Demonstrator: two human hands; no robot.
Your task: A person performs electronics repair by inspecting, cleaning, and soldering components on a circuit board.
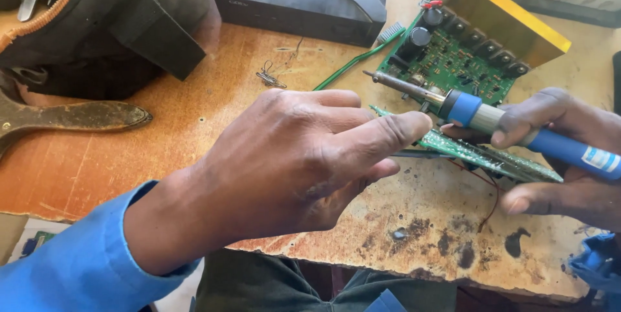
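Landmark: the board (491, 155), a thin green circuit board held edge-on above the front of the bench (213, 111).

Left hand (304, 156) sat at the board's left end, fingers curled together, thumb and forefinger reaching to the near corner. Whether they actually pinched the board could not be told; the contact was hidden behind the fingers.

Right hand (569, 156) was at the board's right end. It was closed around the blue handle of the iron (491, 120), and its lower fingers appeared to prop the board from beneath. The iron's metal tip lay above the board's left end, pointing away to the left, just beside the left forefinger.

Behind the board lay a 2nd board (453, 59) with black capacitors and a gold heatsink (498, 11). A green wire (352, 63) ran left of it. Further left of the board: a small wire scrap (270, 78), a dark bag (110, 21), a worn tool (71, 116).

Risks, as judged:
1. Burn. The hot barrel sat very near the left forefinger; a small slip would bring them together.
2. Board slip. It was supported only by fingertips at 2 ends, tilted, with nothing clamping it.
3. Stray contact. The tip hovered close to the 2nd board's parts; a drift backward could scorch them.
4. Scorched bench under the board showed old burn marks, so drips were likely there.
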